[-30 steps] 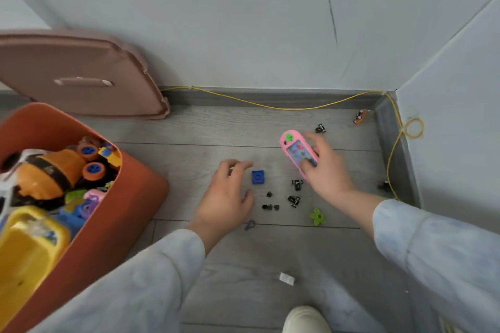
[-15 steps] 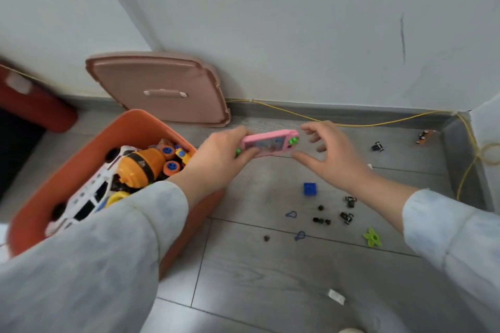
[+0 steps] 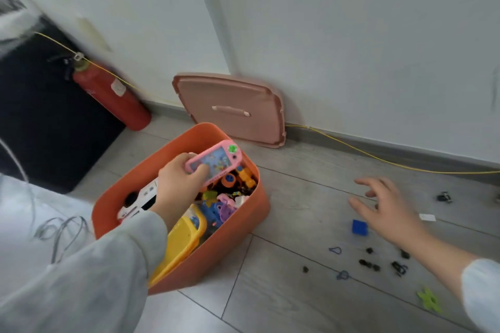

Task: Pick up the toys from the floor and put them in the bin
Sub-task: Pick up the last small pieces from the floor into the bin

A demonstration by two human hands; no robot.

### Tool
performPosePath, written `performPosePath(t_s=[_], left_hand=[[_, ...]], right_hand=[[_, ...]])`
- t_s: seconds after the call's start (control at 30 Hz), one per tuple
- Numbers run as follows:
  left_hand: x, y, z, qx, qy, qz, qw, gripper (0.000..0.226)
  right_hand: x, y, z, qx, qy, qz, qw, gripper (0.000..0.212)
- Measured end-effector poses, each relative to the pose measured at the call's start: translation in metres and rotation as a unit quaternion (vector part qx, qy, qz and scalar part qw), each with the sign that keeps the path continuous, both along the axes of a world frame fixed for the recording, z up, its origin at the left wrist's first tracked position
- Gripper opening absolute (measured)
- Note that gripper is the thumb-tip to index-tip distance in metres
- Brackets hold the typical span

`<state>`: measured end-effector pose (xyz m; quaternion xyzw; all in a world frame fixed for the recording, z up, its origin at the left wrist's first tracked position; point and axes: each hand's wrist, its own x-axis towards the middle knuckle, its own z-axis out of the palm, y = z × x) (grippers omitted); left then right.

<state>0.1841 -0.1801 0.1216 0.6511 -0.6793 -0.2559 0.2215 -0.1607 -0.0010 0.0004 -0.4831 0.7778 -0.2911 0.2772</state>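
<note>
My left hand [image 3: 180,184] grips a pink toy phone [image 3: 216,161] and holds it just above the open orange bin [image 3: 230,240], which is full of several colourful toys. My right hand [image 3: 387,207] hovers open over the floor to the right, fingers spread, holding nothing. Just below it lies a blue brick [image 3: 359,227]. Small black pieces [image 3: 369,263], blue loops [image 3: 335,250] and a green flower piece [image 3: 428,301] are scattered on the floor nearby.
The bin's pink lid [image 3: 232,109] leans against the wall behind the bin. A red fire extinguisher [image 3: 111,93] lies at the left by a dark mat. A yellow cable [image 3: 378,159] runs along the skirting. A small black toy [image 3: 443,197] sits far right.
The pink toy phone passed from my right hand to my left, which carried it left over the bin. My right hand let go and moved back toward the floor toys.
</note>
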Motion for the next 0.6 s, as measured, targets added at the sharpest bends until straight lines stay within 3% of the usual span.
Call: performPosePath(t_s=[0.03, 0.13, 0.2, 0.37, 0.5, 0.6], left_hand=[[0.007, 0.000, -0.004, 0.011, -0.043, -0.035, 0.998, 0.015], [0.013, 0.001, -0.019, -0.067, -0.203, -0.139, 0.967, 0.058], [-0.001, 0.002, -0.021, -0.092, -0.177, -0.135, 0.971, 0.069], [-0.065, 0.015, -0.018, -0.139, -0.120, -0.210, 0.960, 0.061], [-0.118, 0.039, -0.028, -0.208, -0.084, -0.340, 0.913, 0.056], [-0.144, 0.064, -0.048, -0.202, -0.063, -0.440, 0.873, 0.052]], right_hand=[[0.000, 0.001, -0.001, 0.009, 0.004, 0.003, 1.000, 0.050], [-0.004, 0.005, -0.005, 0.027, 0.019, 0.003, 0.999, 0.052], [-0.009, 0.010, -0.010, 0.036, 0.031, -0.005, 0.999, 0.053], [-0.023, 0.018, -0.024, 0.053, 0.071, -0.025, 0.996, 0.056], [-0.033, 0.030, -0.036, 0.102, 0.104, -0.042, 0.988, 0.062], [-0.039, 0.042, -0.042, 0.141, 0.123, -0.042, 0.982, 0.069]])
